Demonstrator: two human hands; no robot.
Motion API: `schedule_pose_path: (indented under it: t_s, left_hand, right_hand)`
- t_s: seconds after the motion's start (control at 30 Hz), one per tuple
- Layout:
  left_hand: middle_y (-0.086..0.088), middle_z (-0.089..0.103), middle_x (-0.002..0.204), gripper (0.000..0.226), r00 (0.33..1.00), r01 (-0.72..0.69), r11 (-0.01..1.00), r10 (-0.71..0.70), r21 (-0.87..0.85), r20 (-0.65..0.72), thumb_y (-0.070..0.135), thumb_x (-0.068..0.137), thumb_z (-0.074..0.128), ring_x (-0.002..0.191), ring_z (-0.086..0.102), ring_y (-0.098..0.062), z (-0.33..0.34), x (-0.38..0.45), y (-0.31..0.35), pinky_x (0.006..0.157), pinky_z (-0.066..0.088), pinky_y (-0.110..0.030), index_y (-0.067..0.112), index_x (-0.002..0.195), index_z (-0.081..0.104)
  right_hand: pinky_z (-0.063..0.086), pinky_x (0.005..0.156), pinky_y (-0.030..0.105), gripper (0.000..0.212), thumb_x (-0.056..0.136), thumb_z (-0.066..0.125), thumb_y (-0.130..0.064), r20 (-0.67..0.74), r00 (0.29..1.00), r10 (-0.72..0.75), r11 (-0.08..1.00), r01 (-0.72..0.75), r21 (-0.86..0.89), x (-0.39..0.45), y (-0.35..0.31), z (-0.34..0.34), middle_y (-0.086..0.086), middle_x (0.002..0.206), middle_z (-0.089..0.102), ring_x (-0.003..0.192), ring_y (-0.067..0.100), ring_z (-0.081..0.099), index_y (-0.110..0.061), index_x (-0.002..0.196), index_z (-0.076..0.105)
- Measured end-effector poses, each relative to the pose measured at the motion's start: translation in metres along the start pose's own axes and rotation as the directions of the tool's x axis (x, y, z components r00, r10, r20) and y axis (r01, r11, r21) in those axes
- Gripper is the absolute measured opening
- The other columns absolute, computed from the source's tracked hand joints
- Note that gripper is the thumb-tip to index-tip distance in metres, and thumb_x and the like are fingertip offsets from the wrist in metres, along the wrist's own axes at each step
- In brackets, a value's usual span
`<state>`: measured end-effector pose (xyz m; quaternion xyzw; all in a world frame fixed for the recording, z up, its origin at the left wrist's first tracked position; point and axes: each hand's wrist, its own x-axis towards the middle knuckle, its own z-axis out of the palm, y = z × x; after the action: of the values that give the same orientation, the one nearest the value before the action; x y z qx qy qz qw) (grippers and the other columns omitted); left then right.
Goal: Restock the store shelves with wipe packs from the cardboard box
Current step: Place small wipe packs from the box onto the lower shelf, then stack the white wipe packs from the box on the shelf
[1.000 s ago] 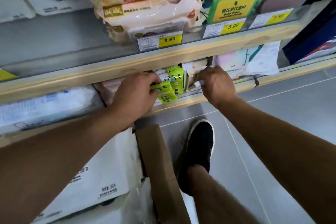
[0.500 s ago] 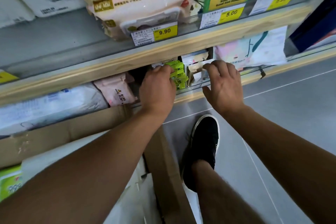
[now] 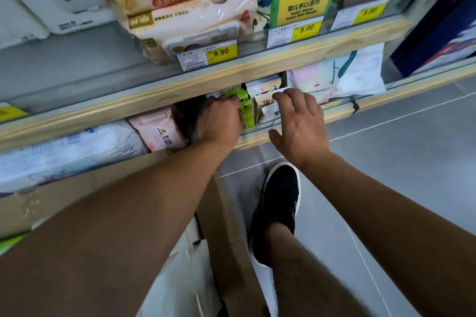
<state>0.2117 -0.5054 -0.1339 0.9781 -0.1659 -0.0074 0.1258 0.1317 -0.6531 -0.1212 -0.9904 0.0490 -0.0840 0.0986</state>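
Head view: your left hand (image 3: 221,121) is deep in the lower shelf (image 3: 283,137), pushing the green packs (image 3: 243,108) into their slot. Its fingers curl over the near pack, though their tips are hidden under the upper shelf (image 3: 257,72), so you can't tell how firm the hold is. Your right hand (image 3: 301,126) hovers just right of the green packs with fingers spread and loose, holding nothing; its fingertips (image 3: 279,96) reach to the white packs (image 3: 268,105) in the next slot, and contact is unclear.

The box (image 3: 224,234) stands open below your arms, beside your shoe (image 3: 279,203), with white packaging showing inside. A pink pack (image 3: 161,132) sits left of your left hand on the same shelf.

You look to be at the placing step: the green packs are on the shelf but not yet let go. Next, judge them seated upright and flush with the shelf lip, ease your left hand out without dragging them forward, and use the right hand to steady the neighbouring row. Then go back down to the box for more.
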Motion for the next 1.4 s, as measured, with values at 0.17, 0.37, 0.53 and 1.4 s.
schedule_pose_path:
  t_s: [0.17, 0.37, 0.53, 1.4]
  left_hand:
    - [-0.012, 0.058, 0.123, 0.050, 0.997, -0.013, 0.999, 0.017, -0.051, 0.081, 0.029, 0.081, 0.062, 0.110, 0.053, -0.036, -0.044, -0.036, -0.003, 0.084, 0.049, -0.041, 0.013, 0.127, 0.053]
    - [-0.009, 0.057, 0.129, 0.054, 0.997, -0.050, 0.992, 0.057, -0.119, 0.055, 0.033, 0.081, 0.060, 0.114, 0.053, -0.033, -0.120, -0.117, -0.035, 0.091, 0.048, -0.042, 0.020, 0.133, 0.049]
    - [-0.010, 0.058, 0.129, 0.052, 0.998, -0.057, 0.989, 0.061, -0.137, 0.028, 0.033, 0.083, 0.061, 0.114, 0.053, -0.033, -0.173, -0.192, -0.079, 0.096, 0.045, -0.042, 0.017, 0.132, 0.051]
    - [-0.002, 0.051, 0.138, 0.076, 0.851, 0.487, 0.764, -0.306, -0.423, 0.426, 0.053, 0.079, 0.066, 0.122, 0.050, -0.024, -0.140, -0.368, -0.189, 0.088, 0.040, -0.028, 0.018, 0.140, 0.037]
  right_hand:
    - [0.034, 0.104, 0.043, 0.070, 0.077, 0.070, -0.028, 0.123, 0.992, -0.005, 0.999, 0.009, -0.034, -0.016, -0.020, -0.049, 0.010, 0.138, 0.043, 0.126, 0.033, 0.038, -0.014, 0.138, 0.040]
    - [0.034, 0.104, 0.041, 0.066, 0.080, 0.067, -0.034, 0.228, 0.971, -0.065, 0.995, 0.080, -0.057, -0.050, -0.085, -0.111, 0.006, 0.134, 0.043, 0.125, 0.031, 0.037, -0.017, 0.137, 0.038]
    - [0.033, 0.108, 0.040, 0.064, 0.083, 0.063, -0.033, 0.254, 0.957, -0.141, 0.989, 0.146, 0.000, -0.101, -0.157, -0.138, 0.006, 0.138, 0.041, 0.129, 0.030, 0.035, -0.017, 0.140, 0.038]
    - [0.032, 0.101, 0.033, 0.065, 0.075, 0.069, -0.028, 0.474, 0.840, -0.262, 0.964, 0.211, 0.160, -0.209, -0.280, -0.081, 0.003, 0.132, 0.045, 0.123, 0.028, 0.038, -0.017, 0.135, 0.047]
